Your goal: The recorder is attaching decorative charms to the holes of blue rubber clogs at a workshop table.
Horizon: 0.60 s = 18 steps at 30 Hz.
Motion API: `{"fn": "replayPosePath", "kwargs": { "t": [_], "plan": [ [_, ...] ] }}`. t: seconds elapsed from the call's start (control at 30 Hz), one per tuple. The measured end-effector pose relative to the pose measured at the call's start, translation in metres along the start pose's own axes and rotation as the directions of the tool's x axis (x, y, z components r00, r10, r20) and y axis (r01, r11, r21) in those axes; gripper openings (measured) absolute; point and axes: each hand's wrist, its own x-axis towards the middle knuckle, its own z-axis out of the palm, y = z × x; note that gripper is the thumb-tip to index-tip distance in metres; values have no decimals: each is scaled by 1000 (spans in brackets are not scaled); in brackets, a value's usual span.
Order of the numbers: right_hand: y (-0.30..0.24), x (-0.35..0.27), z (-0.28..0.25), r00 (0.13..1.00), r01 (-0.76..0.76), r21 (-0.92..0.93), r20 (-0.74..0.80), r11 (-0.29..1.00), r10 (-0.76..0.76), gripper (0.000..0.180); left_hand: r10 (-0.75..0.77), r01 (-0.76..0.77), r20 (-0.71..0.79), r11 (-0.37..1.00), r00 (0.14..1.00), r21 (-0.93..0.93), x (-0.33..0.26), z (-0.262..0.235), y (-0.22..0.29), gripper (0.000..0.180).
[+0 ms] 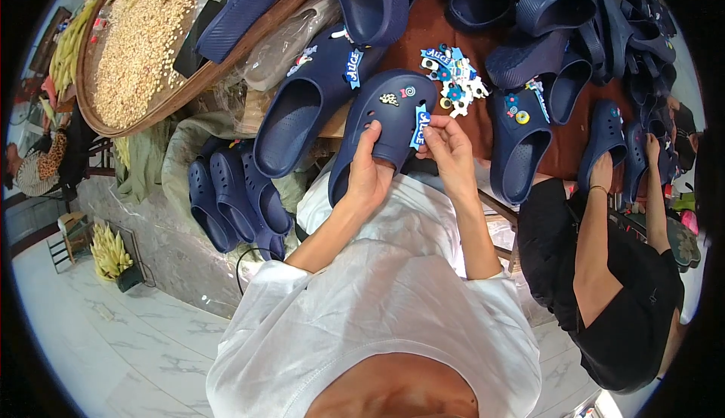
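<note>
My left hand [370,172] grips a navy blue foam clog [385,120] by its opening, holding it above my lap at the table's edge. My right hand [447,148] pinches a small blue and white lettered charm [421,126] against the clog's right side. Two charms, a white patterned one [389,99] and a small round one [408,92], sit on the clog's toe. A heap of loose blue and white charms [453,78] lies on the brown table [423,29] just beyond the clog.
Another decorated clog [313,97] lies left of mine, and several navy clogs pile at the back [559,10]. A stack of clogs [234,199] stands at lower left. A round basket of grain [140,40] sits far left. A person in black [612,267] handles clogs at right.
</note>
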Motion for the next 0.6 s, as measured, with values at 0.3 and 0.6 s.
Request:
{"fn": "replayPosePath", "kwargs": {
  "t": [0.3, 0.6],
  "plan": [
    [2, -2, -8, 978, -198, 218, 105, 956, 178, 21, 9, -8, 17, 1000, 1000, -24, -2, 2, 0, 40],
    [2, -4, -4, 999, -44, 100, 24, 994, 42, 18, -2, 2, -47, 1000, 999, -5, -7, -4, -5, 39]
  ]
}}
